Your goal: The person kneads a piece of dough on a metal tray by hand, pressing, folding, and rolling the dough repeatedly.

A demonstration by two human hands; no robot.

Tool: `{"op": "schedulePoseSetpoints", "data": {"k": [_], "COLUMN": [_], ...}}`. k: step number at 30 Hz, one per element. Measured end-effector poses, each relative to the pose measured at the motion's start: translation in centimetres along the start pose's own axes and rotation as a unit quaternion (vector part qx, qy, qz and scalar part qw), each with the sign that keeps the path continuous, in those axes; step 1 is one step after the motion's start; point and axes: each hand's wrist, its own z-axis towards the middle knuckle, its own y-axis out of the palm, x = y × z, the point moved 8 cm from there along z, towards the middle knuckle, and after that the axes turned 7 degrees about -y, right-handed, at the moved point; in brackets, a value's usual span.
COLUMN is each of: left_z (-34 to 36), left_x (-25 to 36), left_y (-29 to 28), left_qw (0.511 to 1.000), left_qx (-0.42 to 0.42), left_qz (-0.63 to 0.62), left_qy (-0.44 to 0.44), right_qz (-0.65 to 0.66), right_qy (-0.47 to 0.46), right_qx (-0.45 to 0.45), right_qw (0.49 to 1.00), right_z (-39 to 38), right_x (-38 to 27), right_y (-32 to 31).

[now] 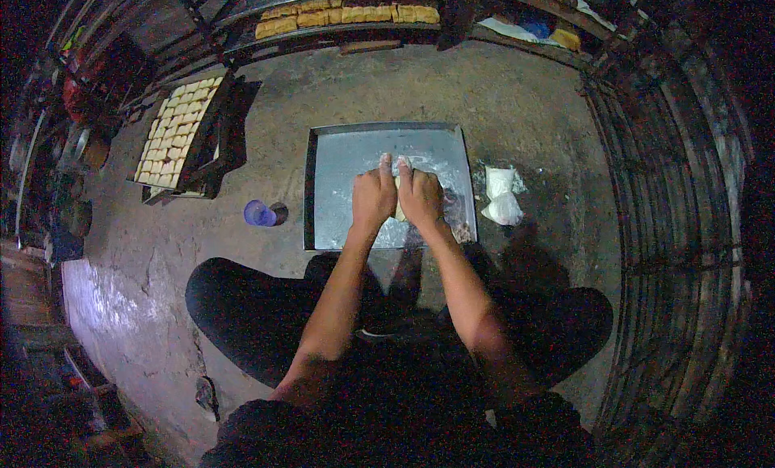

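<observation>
A shallow metal tray [335, 165] dusted with white flour lies on the floor before my crossed legs. Over its middle, my left hand [374, 198] and my right hand [421, 195] are side by side, fingers curled under and thumbs stretched forward. Between them shows a pale piece of dough [400, 213], which both hands grip; most of it is hidden beneath the palms and fingers. Flour whitens the thumb tips. Just right of the tray sits a white plastic bag [502, 198] with what looks like flour around it.
A purple cup [258, 214] stands left of the tray. Farther left, rows of pale dough pieces [173, 129] fill a raised tray. Golden bread loaves [347, 16] line shelves at the back. Dark slatted wood [678, 250] bounds the right side.
</observation>
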Motion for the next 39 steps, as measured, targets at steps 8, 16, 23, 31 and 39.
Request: {"op": "schedulePoseSetpoints", "data": {"k": [8, 16, 23, 31, 39], "left_z": [0.8, -0.6, -2.1, -0.1, -1.9], "left_x": [-1.5, 0.5, 4.6, -0.1, 2.8], "left_y": [-5.3, -3.0, -0.7, 4.4, 3.8], "left_qw": [0.973, 0.957, 0.993, 0.868, 0.697], "left_qx": [0.156, 0.112, 0.026, -0.119, -0.281], "left_qz": [-0.141, -0.25, -0.107, -0.469, -0.643], "left_qy": [-0.092, -0.097, 0.048, -0.112, -0.15], "right_qz": [0.281, 0.552, 0.426, 0.491, 0.561], "right_qy": [0.106, 0.254, 0.256, 0.223, 0.136], "right_qx": [0.231, 0.203, 0.32, 0.177, 0.097], "right_qw": [0.925, 0.768, 0.806, 0.824, 0.811], "right_z": [-0.3, -0.8, -0.2, 0.9, 1.4], "right_x": [-0.6, -0.1, 8.1, 6.7, 1.8], "right_y": [-2.7, 1.9, -2.9, -1.3, 1.9]}}
